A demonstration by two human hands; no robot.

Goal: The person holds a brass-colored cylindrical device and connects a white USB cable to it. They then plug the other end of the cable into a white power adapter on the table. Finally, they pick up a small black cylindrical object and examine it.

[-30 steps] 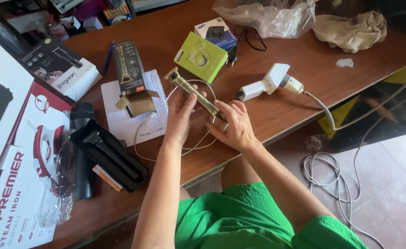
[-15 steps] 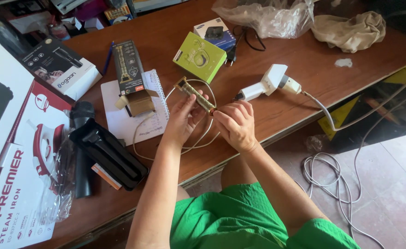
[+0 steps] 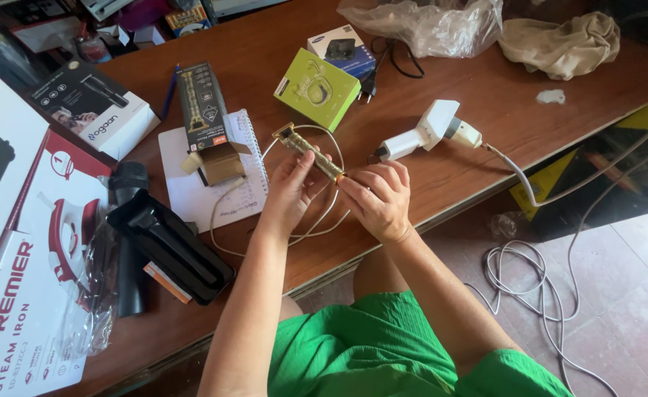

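Head view looked down on a wooden table (image 3: 486,73) where both hands met over a slim, brass-coloured trimmer (image 3: 311,153), a metal cylinder with a small toothed head at its far end. The left hand (image 3: 291,192) cradled the barrel from below, fingers curled round its middle, apparently to keep it steady and lifted just clear of the tabletop. The right hand (image 3: 379,200) pinched at the near end of the barrel, fingertips closed where a thin pale cable (image 3: 317,220) seemed to join; whether a plug sat between the fingers could not be told. That cable ran in loose loops on the wood beneath the hands, partly over a spiral notebook (image 3: 206,184) with white pages. On the notebook stood a tall dark cardboard box (image 3: 205,117) with its flap open, perhaps the trimmer's own packaging. Just beyond the trimmer lay a square lime-green box (image 3: 317,90), matte card, and near it a white plastic handheld appliance (image 3: 423,132) with a thick grey cord trailing off the table edge to coils on the tiled floor. To the left rested a black plastic device (image 3: 166,246), glossy and angular, beside a large printed carton (image 3: 22,294). A crumpled clear plastic bag (image 3: 427,26) and a beige cloth (image 3: 559,44) lay at the far side.
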